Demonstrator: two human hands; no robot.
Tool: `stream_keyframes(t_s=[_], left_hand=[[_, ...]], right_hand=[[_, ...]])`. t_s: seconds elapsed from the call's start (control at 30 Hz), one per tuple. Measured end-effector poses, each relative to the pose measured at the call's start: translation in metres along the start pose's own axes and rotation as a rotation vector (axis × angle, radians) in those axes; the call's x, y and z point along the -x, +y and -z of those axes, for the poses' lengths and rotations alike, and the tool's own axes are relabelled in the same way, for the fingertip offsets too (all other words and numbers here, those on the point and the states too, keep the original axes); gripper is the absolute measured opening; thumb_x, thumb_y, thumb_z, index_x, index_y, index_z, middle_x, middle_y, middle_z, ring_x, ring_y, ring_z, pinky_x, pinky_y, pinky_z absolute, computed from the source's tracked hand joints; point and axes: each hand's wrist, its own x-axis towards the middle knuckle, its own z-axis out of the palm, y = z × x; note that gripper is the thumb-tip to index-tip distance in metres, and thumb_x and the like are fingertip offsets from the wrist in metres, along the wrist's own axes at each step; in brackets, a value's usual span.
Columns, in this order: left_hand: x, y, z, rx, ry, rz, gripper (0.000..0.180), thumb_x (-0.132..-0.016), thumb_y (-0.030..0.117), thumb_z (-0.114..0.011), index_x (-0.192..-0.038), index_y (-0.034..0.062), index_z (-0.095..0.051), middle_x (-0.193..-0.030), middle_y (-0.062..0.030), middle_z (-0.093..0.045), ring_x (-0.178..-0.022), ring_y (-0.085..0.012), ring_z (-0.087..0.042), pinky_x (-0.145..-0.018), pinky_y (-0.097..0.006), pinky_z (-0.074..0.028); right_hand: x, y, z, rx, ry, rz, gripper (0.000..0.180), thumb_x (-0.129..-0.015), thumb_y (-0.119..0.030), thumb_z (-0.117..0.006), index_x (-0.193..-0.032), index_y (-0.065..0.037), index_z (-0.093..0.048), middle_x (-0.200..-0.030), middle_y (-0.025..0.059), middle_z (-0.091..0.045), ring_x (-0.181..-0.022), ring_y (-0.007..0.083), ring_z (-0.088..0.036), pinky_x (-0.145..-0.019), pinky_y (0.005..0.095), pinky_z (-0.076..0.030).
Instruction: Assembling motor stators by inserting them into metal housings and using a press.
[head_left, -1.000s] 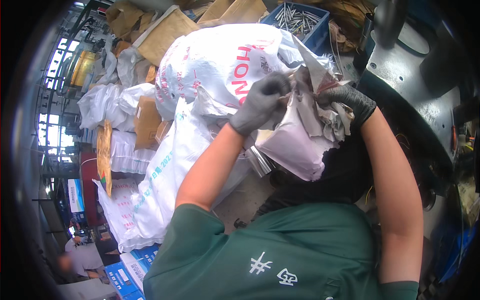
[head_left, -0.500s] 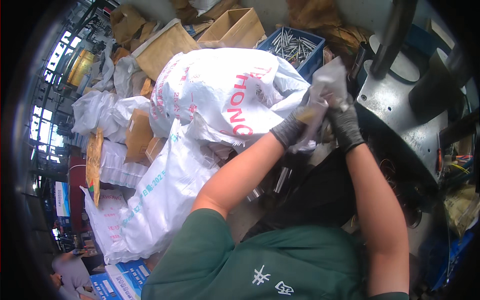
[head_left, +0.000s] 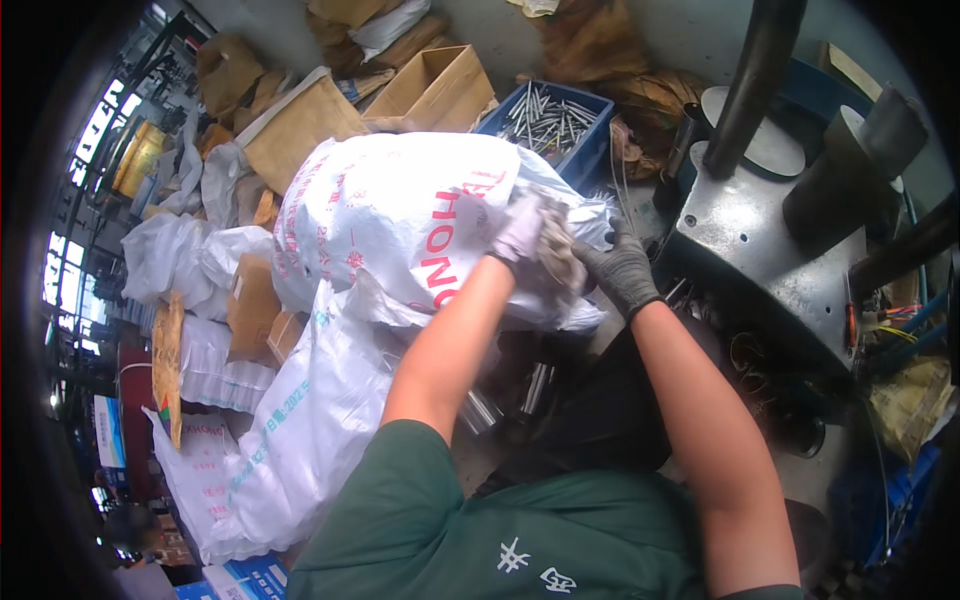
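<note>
Hands dropped lower; both grips bunch crumpled bag.

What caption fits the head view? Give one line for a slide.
Gloved left hand and right hand bunch a white woven sack beside a metal machine.

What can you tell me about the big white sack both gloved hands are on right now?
The white woven sack looks like plastic weave, printed with red and small blue lettering. It is full and bulging, lying tilted on other white sacks ahead of the person. Its mouth end is bunched and crumpled at the right, where the left hand and right hand, both gloved, grip the gathered fabric. A blue bin of metal rods sits just behind it.
</note>
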Motion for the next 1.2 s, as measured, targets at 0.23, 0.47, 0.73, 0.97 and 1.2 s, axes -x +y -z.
stream_keyframes(t_s=[0.23, 0.47, 0.73, 0.97, 1.2], left_hand=[[0.039, 0.146, 0.032, -1.783, 0.557, -0.870, 0.033, -0.108, 0.024, -0.041, -0.114, 0.0057, -0.068, -0.108, -0.0072, -0.073, -0.093, -0.0212, -0.069, -0.089, -0.038, -0.054], [0.123, 0.210, -0.011, -0.628, 0.454, -0.681, 0.043, -0.113, 0.032, -0.037, -0.124, -0.0007, -0.064, -0.115, -0.0061, -0.067, -0.101, -0.0176, -0.063, -0.094, -0.034, -0.050], [0.233, 0.202, 0.167, -0.733, 0.371, -0.666, 0.048, -0.111, 0.031, -0.044, -0.148, 0.0012, -0.047, -0.148, -0.0110, -0.051, -0.135, -0.0212, -0.047, -0.115, -0.034, -0.040], [0.234, 0.182, 0.015, -1.330, 0.248, -0.023, 0.050, -0.102, 0.030, -0.068, -0.141, 0.0010, -0.055, -0.140, -0.0080, -0.061, -0.124, -0.0174, -0.059, -0.103, -0.032, -0.050], [0.144, 0.162, 0.065, -0.659, 0.314, 0.156, 0.060, -0.102, 0.054, -0.059, -0.138, 0.0057, -0.055, -0.123, -0.0125, -0.064, -0.113, -0.0223, -0.063, -0.096, -0.038, -0.053]], right_hand=[[-0.017, -0.014, 0.019, 0.217, -0.003, -0.173, 0.061, -0.083, -0.034, -0.075, -0.132, 0.000, -0.064, -0.126, 0.0255, -0.070, -0.115, 0.0379, -0.069, -0.099, 0.0423, -0.054], [-0.051, -0.020, -0.041, -0.006, 0.074, -0.119, 0.100, -0.078, -0.056, -0.081, -0.146, 0.009, -0.047, -0.129, 0.0322, -0.064, -0.125, 0.0417, -0.063, -0.108, 0.0426, -0.048], [-0.059, -0.035, -0.110, -0.187, -0.141, -0.175, 0.084, -0.075, -0.029, -0.083, -0.146, 0.003, -0.050, -0.129, 0.0289, -0.067, -0.120, 0.0378, -0.067, -0.104, 0.0384, -0.051], [-0.029, -0.077, -0.111, -0.390, -0.166, -0.048, 0.039, -0.083, 0.000, -0.061, -0.122, -0.001, -0.069, -0.107, 0.0170, -0.075, -0.097, 0.0240, -0.071, -0.088, 0.0334, -0.054], [-0.005, -0.098, -0.112, -0.391, -0.576, -0.005, 0.058, -0.078, -0.013, -0.070, -0.133, 0.002, -0.064, -0.108, 0.0166, -0.073, -0.092, 0.0220, -0.068, -0.084, 0.0337, -0.055]])
